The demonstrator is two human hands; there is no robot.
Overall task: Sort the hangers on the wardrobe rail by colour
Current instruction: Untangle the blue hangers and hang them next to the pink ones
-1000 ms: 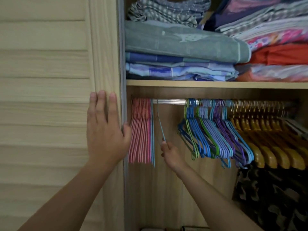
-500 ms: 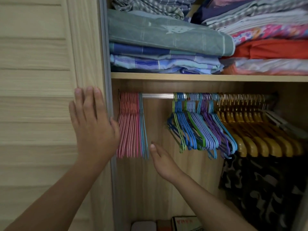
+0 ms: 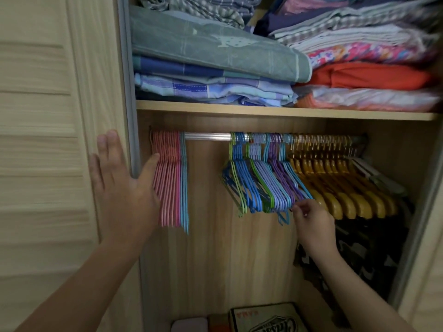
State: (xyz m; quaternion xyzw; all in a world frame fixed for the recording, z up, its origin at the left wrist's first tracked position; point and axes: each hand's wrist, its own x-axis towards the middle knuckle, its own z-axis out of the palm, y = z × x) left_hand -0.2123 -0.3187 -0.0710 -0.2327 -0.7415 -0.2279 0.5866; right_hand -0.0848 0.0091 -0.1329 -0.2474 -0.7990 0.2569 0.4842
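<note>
Head view: the wardrobe rail [image 3: 207, 136] runs horizontally below the shelf [image 3: 263, 111]. At its 9 o'clock end hangs a tight pack of pink hangers [image 3: 167, 178], with a few light-blue hangers [image 3: 184, 185] touching the pack on its 3 o'clock side. A bare section of rail separates these from the mixed hangers [image 3: 261, 183] (blue, green, lilac and purple, interleaved). Directly at 3 o'clock of the mixed set hang the yellow hangers [image 3: 340, 190].

The left hand [image 3: 119, 185] lies flat with straight fingers against the door edge [image 3: 100, 92], its thumb extended toward the pink pack. The right hand [image 3: 311, 224] is at the lower ends of the mixed hangers, fingers curled and pinching at one of the purple or blue hangers; which one exactly cannot be determined.

Folded textiles [image 3: 215, 58] are stacked on the shelf. A dark patterned garment [image 3: 364, 248] hangs below the yellow hangers. A printed box [image 3: 266, 317] sits at 6 o'clock.
</note>
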